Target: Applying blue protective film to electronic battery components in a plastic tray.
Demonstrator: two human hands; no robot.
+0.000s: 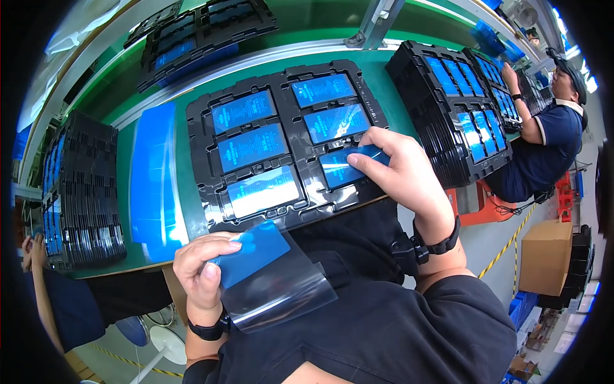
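Note:
My left hand [199, 267] pinches a blue plastic film sheet [259, 255] between thumb and fingers, close to my body. A clear, slightly curled film part [281, 297] hangs from its lower side. My right hand [404, 168] is closed at the right end of a flat blue pack [334, 170], which looks like a battery, in the near right compartment of a black moulded tray [199, 153]. Thumb and index finger meet over the pack's edge; the other fingertips are hidden. Several similar printed blue packs [251, 147] lie flat in the tray's other compartments.
Blue film sheets [153, 185] lie left of the tray on the green bench. Tall stacks of black trays stand at the left [93, 192] and right [435, 115]. More trays [211, 32] sit beyond the metal rail. Another person [550, 134] works at the right; someone's hands [35, 251] show far left.

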